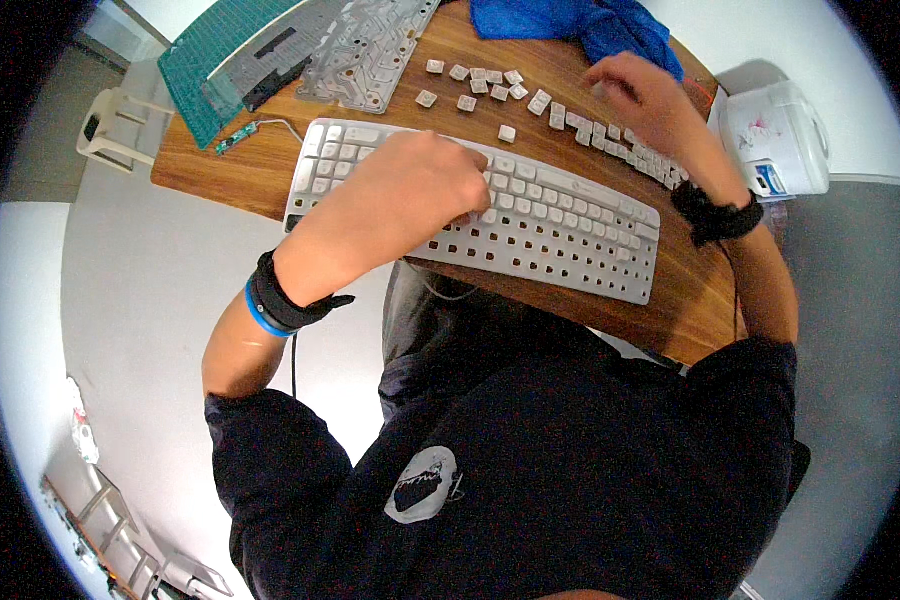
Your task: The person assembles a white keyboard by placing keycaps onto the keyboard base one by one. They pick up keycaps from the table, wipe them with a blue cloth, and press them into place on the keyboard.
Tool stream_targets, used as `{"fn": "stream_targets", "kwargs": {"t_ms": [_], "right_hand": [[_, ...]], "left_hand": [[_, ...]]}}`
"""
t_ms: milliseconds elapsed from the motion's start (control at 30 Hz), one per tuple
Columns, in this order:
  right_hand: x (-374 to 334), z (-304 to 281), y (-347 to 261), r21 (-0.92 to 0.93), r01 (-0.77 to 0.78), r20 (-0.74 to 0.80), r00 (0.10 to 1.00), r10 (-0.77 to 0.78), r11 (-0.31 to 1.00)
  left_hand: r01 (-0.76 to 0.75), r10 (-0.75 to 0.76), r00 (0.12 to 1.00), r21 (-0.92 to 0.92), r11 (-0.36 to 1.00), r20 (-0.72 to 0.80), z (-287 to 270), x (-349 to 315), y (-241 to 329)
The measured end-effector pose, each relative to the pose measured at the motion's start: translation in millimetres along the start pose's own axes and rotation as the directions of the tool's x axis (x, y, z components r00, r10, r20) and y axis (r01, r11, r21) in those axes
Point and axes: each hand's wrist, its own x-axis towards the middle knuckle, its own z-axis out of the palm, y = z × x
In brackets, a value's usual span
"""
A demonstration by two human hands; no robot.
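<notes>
A white keyboard frame (585, 270) lies aslant on the near part of the wooden table, its upper rows filled with white keycaps and its lower rows showing open square holes. My left hand (395, 195) reaches across its left half. Its fingers are curled and pressed together on the key rows, hiding whatever is between them. My right hand (645, 100) hovers beyond the keyboard at the right, fingers partly bent and apart, slightly blurred, with nothing visible in them. Under and beside it, loose white keycaps (558, 116) form rows on the table.
More keycaps (467, 103) lie scattered behind the keyboard. At the back left are a green cutting mat (192, 90), a metal keyboard plate (365, 60) and a small circuit board (236, 138) with a wire. A blue cloth (580, 25) lies at the back; a white bin-like container (778, 135) stands right.
</notes>
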Motion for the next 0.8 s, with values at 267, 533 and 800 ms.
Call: {"fn": "stream_targets", "kwargs": {"t_ms": [267,533,800], "right_hand": [[-27,24,-113,0.437,-0.114,0.305,0.952,-0.028,0.892],[-37,45,-122,0.371,0.179,0.065,0.974,-0.218,0.911],[-43,48,-130,0.372,0.097,0.101,0.984,-0.145,0.923]], "left_hand": [[0.000,-0.001,0.999,0.018,1.000,0.042,-2,0,-1],[0.029,-0.029,0.999,0.003,1.000,-0.014,1,-2,-1],[0.048,-0.048,0.999,-0.016,0.999,0.016,0,-1,2]]}}
